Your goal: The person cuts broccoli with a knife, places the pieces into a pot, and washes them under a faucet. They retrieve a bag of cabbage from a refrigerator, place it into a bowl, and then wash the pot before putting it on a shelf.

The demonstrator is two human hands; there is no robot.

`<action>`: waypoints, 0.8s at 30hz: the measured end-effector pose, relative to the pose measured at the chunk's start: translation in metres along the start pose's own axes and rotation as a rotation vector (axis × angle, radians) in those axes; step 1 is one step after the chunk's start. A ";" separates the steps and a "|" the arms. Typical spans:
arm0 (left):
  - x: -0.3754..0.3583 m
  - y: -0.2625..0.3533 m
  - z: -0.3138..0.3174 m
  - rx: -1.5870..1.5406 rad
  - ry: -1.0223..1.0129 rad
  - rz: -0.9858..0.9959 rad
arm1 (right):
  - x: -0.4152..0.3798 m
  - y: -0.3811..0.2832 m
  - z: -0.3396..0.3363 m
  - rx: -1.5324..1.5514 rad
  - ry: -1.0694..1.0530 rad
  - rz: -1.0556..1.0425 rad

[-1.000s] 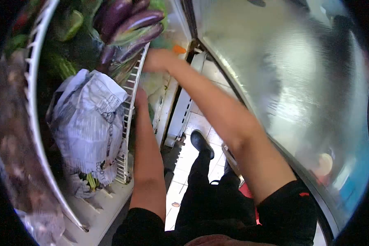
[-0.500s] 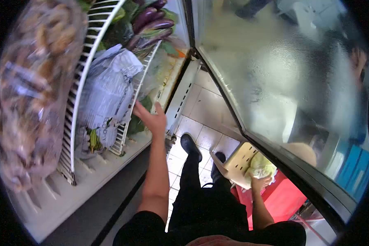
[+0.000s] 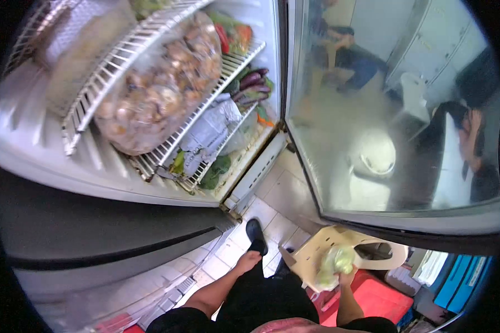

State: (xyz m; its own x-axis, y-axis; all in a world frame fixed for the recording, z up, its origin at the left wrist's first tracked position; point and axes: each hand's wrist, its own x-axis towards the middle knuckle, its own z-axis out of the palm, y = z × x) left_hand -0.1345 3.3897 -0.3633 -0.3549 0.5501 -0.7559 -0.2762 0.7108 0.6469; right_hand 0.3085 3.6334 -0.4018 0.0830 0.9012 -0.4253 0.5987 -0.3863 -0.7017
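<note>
My left hand (image 3: 249, 262) is low, over my leg, with its fingers curled together; whether it holds anything is hidden. In my right hand (image 3: 347, 276) is a pale green vegetable in clear plastic (image 3: 336, 261), held above the beige plastic chair (image 3: 311, 256). To the upper left stands an open fridge with wire shelves (image 3: 97, 83). On them lie a big bag of mushrooms (image 3: 164, 83), a newspaper-wrapped bundle (image 3: 205, 136), eggplants (image 3: 254, 83) and leafy greens (image 3: 215, 171).
The fogged glass door (image 3: 366, 122) stands open on the right, with people seen through it. Below it are a red surface (image 3: 380, 297) and blue boxes (image 3: 458, 280). Tiled floor (image 3: 275, 194) shows around my shoes.
My left hand has drawn back from the fridge shelf to my leg. The view has shifted, showing more upper shelves. My right hand still holds the wrapped vegetable.
</note>
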 end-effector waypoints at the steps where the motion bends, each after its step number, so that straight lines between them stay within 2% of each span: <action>1: -0.005 -0.008 0.000 -0.199 -0.047 -0.018 | -0.007 -0.036 -0.010 0.151 -0.075 0.101; 2: -0.022 0.017 -0.002 -0.199 -0.087 -0.129 | -0.036 -0.097 -0.020 0.300 -0.158 0.204; 3: -0.030 0.029 -0.002 -0.139 -0.141 -0.175 | -0.041 -0.112 -0.021 0.318 -0.159 0.173; 4: -0.036 0.037 -0.002 -0.076 -0.191 -0.221 | -0.044 -0.122 -0.023 0.332 -0.272 0.136; 5: -0.039 0.041 0.002 -0.103 -0.213 -0.267 | -0.049 -0.132 -0.024 0.341 -0.383 0.101; 6: -0.043 0.050 0.007 -0.129 -0.239 -0.317 | -0.059 -0.155 -0.025 0.354 -0.382 0.078; 7: -0.047 0.059 0.014 -0.139 -0.300 -0.361 | -0.068 -0.180 -0.027 0.372 -0.470 0.113; 8: -0.045 0.055 0.021 -0.212 -0.381 -0.382 | -0.081 -0.208 -0.032 0.386 -0.557 0.149; 10: -0.071 0.083 0.043 -0.353 -0.399 -0.492 | -0.111 -0.256 -0.037 0.427 -0.601 0.070; 12: -0.117 0.143 0.060 -0.513 -0.488 -0.509 | -0.142 -0.307 -0.043 0.459 -0.655 -0.010; 13: -0.131 0.165 0.070 -0.614 -0.457 -0.519 | -0.157 -0.335 -0.047 0.557 -0.708 -0.034; 14: -0.139 0.175 0.068 -0.720 -0.715 -0.316 | -0.170 -0.362 -0.047 0.654 -0.765 -0.058; 16: -0.148 0.210 0.058 -0.988 -0.773 -0.157 | -0.189 -0.421 -0.045 0.769 -0.820 -0.063; 18: -0.193 0.283 0.031 -0.988 -0.531 -0.098 | -0.181 -0.455 -0.040 0.968 -0.891 -0.041; 19: -0.202 0.309 0.018 -0.882 -0.424 0.142 | -0.173 -0.483 -0.030 1.060 -0.993 -0.072; 20: -0.210 0.329 0.007 -0.770 -0.312 0.371 | -0.172 -0.518 -0.033 1.087 -1.079 0.006; 21: -0.195 0.336 -0.017 -0.689 -0.307 0.496 | -0.173 -0.552 -0.033 1.081 -1.082 0.002; 22: -0.245 0.387 -0.037 -0.718 -0.324 0.784 | -0.175 -0.587 -0.028 1.230 -1.216 -0.005; 23: -0.247 0.409 -0.058 -0.728 -0.211 0.954 | -0.177 -0.621 -0.021 1.384 -1.352 -0.016; 24: -0.249 0.428 -0.075 -0.731 -0.096 1.127 | -0.181 -0.653 -0.011 1.414 -1.371 -0.010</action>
State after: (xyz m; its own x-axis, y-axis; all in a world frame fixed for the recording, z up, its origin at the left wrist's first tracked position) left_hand -0.2311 3.5242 0.1089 -0.6474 0.7253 0.2341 -0.2980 -0.5237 0.7981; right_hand -0.0887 3.7250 0.1392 -0.8982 0.4395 -0.0133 -0.4175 -0.8620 -0.2875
